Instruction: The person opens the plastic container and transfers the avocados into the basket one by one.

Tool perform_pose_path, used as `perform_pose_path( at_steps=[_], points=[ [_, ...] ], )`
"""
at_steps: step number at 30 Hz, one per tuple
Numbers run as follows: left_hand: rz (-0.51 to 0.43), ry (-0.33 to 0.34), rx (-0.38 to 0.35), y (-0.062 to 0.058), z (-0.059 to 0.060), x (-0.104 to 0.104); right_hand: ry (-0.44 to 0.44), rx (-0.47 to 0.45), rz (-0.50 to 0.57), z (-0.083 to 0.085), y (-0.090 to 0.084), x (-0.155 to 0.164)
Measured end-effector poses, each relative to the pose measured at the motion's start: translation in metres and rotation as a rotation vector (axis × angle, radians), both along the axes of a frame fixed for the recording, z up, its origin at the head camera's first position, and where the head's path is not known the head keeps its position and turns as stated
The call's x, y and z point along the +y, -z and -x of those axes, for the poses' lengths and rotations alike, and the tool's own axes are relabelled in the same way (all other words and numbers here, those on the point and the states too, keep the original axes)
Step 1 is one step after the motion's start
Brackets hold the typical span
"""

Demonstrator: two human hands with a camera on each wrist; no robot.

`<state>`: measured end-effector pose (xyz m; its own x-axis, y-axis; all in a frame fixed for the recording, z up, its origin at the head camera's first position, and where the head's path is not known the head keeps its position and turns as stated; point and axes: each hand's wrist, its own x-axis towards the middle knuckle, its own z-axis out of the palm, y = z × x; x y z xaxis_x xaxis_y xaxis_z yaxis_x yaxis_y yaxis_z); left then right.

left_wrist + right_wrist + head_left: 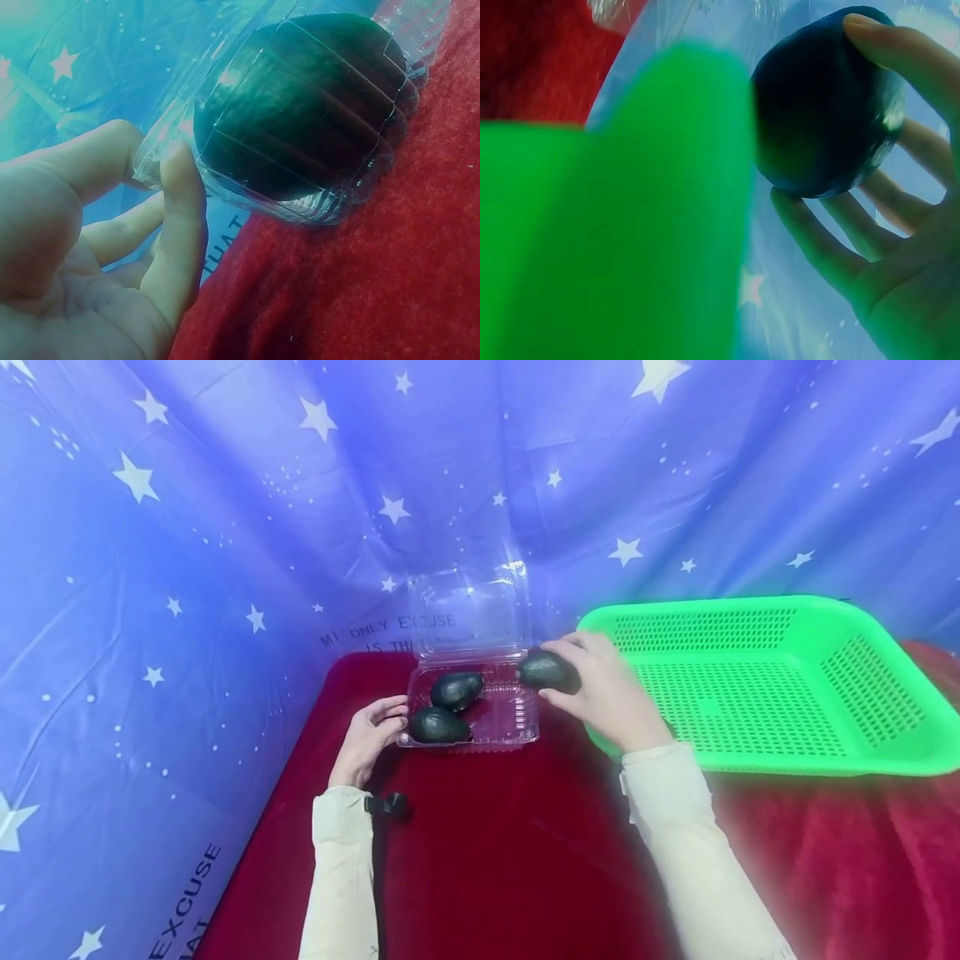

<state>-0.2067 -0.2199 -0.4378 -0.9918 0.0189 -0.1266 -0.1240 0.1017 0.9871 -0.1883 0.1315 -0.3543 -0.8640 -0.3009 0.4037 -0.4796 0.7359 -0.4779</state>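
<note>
Where the red plush cloth covers the worktop point(487, 860), a clear ribbed plastic clamshell box point(495, 727) sits open, its thin glossy lid point(468, 610) standing upright against the blue star-printed backdrop point(225, 527). Two dark green avocados lie in the tray: the near one point(438, 725) at the front left corner, the far one point(456, 690) just behind it, the two almost touching. Both are egg-shaped, with a dull, nearly black skin. Left hand point(367, 739) rests at the box's left front corner, fingers point(180, 217) lightly curled, thumb and forefinger pinching the thin plastic rim; through the ridged wall the wrist view shows the near avocado pressed close against the corner. Right hand point(600, 693) holds a third avocado point(547, 671) lifted at the box's right edge, between the box and the green basket point(862, 693). Fingers wrapped round the fruit, thumb below, fingertips over the top; the wrist view shows the rounded dark body point(825, 105) seated against the fingertips with a faint sheen on its skin. Basket is bright green moulded plastic, rectangular, shallow, with rounded corners and slotted perforations across floor and walls; it lies on the red cloth to the right of the box, just beside it. Cream long sleeves point(345, 877) cover both forearms.
</note>
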Motion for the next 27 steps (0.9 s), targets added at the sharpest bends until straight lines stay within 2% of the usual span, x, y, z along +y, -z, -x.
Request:
perform_pose_path(
  at_steps=[4, 17, 27],
  points=[
    [-0.001, -0.010, 0.004, 0.002, 0.000, 0.001, 0.032, -0.004, 0.036, -0.001, 0.001, 0.013],
    [-0.004, -0.014, -0.009, 0.004, 0.001, -0.001, 0.078, 0.018, 0.026, -0.004, 0.005, 0.039],
    [0.008, -0.008, -0.011, 0.003, 0.000, -0.001, 0.133, -0.052, 0.067, -0.011, 0.010, 0.051]
  ],
)
